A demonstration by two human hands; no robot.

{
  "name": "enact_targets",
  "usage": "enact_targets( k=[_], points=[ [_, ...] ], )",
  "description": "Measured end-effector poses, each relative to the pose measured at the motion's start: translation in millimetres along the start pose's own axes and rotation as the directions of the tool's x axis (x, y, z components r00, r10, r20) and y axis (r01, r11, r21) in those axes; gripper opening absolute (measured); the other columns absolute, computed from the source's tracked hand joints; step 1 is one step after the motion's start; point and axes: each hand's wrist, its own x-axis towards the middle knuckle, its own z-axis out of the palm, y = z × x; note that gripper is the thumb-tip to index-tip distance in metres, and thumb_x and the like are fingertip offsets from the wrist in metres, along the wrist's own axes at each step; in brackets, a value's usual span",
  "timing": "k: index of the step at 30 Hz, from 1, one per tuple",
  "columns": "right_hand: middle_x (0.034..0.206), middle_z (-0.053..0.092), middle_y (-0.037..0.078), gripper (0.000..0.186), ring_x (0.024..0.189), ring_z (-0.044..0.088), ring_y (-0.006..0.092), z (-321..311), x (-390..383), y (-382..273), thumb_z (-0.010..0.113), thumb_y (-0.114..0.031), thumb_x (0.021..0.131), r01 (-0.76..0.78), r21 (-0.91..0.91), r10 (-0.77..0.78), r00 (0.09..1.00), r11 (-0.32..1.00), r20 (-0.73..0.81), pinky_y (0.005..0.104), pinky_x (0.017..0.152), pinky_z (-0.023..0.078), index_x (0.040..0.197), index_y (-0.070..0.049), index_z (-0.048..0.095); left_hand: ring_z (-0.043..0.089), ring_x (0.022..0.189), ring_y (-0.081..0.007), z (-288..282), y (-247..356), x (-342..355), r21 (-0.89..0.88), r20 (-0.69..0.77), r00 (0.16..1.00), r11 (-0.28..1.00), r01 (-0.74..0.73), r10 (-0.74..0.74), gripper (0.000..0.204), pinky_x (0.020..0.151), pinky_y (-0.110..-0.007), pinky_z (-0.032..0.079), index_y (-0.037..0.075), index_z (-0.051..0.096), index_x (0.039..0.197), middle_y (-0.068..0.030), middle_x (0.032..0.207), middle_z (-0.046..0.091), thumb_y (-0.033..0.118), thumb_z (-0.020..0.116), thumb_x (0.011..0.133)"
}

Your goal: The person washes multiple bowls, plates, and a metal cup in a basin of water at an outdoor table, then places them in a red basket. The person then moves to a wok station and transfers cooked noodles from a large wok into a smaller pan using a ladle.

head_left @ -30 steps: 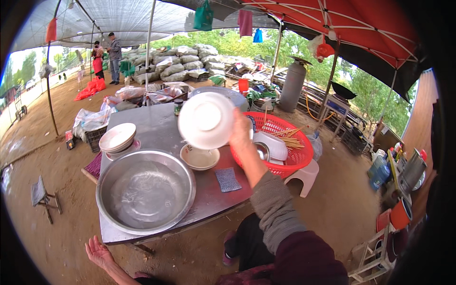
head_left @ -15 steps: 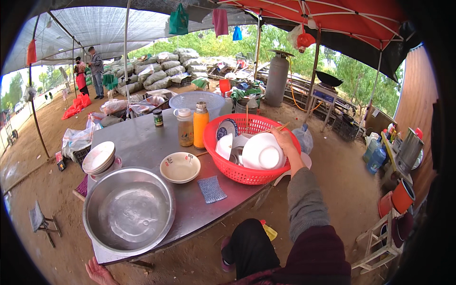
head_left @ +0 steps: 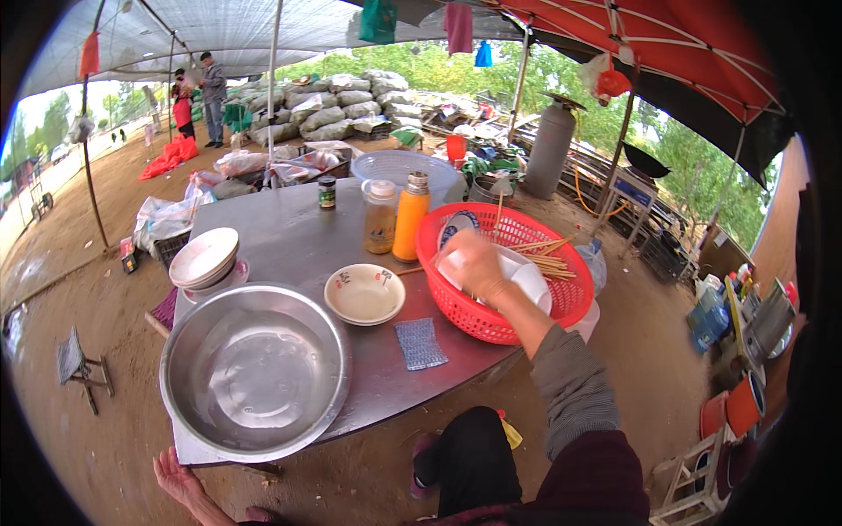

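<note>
My right hand (head_left: pixel 478 263) is blurred and reaches into a red plastic basket (head_left: pixel 491 326) at the right edge of the metal table (head_left: pixel 281 232). It lies on white bowls (head_left: pixel 531 282) stacked inside the basket, beside a bundle of chopsticks (head_left: pixel 548 259). Whether the fingers still grip a bowl is unclear. My left hand (head_left: pixel 182 480) hangs below the table's near edge with its fingers spread, holding nothing. A large steel basin (head_left: pixel 254 368) sits empty at the near left. A cream bowl (head_left: pixel 364 294) stands between the basin and the basket.
A stack of white bowls (head_left: pixel 203 259), an orange bottle (head_left: pixel 410 228), an amber jar (head_left: pixel 379 217), a small dark jar (head_left: pixel 327 193), a clear tub (head_left: pixel 408 167) and a blue-grey scouring pad (head_left: pixel 421 344) are on the table. A gas cylinder (head_left: pixel 551 149) stands behind it. Two people (head_left: pixel 206 83) stand far back.
My right hand carried a white bowl from above the table down into the red basket, and now rests further left inside it. The view has tilted slightly.
</note>
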Motion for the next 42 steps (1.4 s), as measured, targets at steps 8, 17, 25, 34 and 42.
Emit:
enact_targets(
  k=[8,17,25,34,42],
  points=[
    [0.088,0.065,0.018,0.030,0.088,0.062,0.0334,118.7,-20.5,-72.4,0.071,-0.029,0.072,0.140,-0.206,0.125,0.443,0.968,0.888,0.0457,0.076,0.047,0.086,-0.002,0.067,0.069,0.076,-0.0190,18.3,10.4,-19.7,-0.034,0.008,0.997,0.997,0.073,-0.073,0.025,0.040,-0.021,0.049,0.004,0.059,0.094,-0.0084,0.086,0.068,0.028,0.059,0.089],
    [0.082,0.064,0.020,0.034,0.079,0.064,0.0366,99.6,19.9,-75.5,0.058,-0.036,0.081,0.329,-0.101,-0.082,0.500,0.939,0.862,0.0448,0.070,0.049,0.079,-0.003,0.066,0.068,0.065,-0.0164,31.5,17.1,-34.8,-0.097,0.027,0.995,0.990,0.098,-0.096,0.023,0.040,-0.021,0.049,0.005,0.061,0.092,-0.0141,0.083,0.068,0.028,0.060,0.088],
    [0.062,0.057,0.016,0.030,0.060,0.058,0.0231,73.1,47.4,-158.4,0.060,-0.027,0.085,-0.113,0.264,-0.027,0.880,0.958,0.475,0.0376,0.058,0.044,0.071,-0.001,0.060,0.064,0.058,-0.0136,30.1,21.2,-38.6,-0.108,0.014,0.992,0.986,0.126,-0.125,0.026,0.042,-0.021,0.049,0.005,0.060,0.092,-0.0161,0.085,0.068,0.030,0.061,0.086],
    [0.061,0.049,0.002,0.036,0.061,0.043,0.0082,161.0,-2.0,-245.4,0.054,-0.035,0.094,-0.523,0.694,-0.121,0.750,0.495,0.651,0.0269,0.057,0.039,0.087,-0.001,0.063,0.065,0.058,-0.0141,28.5,26.9,-42.4,-0.124,0.013,0.991,0.983,0.133,-0.133,0.025,0.044,-0.022,0.049,0.005,0.060,0.092,-0.0157,0.084,0.068,0.030,0.060,0.086],
    [0.098,0.062,0.015,0.032,0.110,0.053,0.0235,192.0,-19.2,-244.5,0.056,-0.037,0.090,0.064,0.274,-0.272,0.457,0.960,0.847,0.0483,0.094,0.033,0.104,-0.008,0.060,0.065,0.059,-0.0131,29.9,31.8,-46.4,-0.119,0.002,0.989,0.982,0.148,-0.149,0.026,0.045,-0.022,0.048,0.007,0.060,0.090,-0.0138,0.083,0.069,0.032,0.062,0.085]
  ],
)
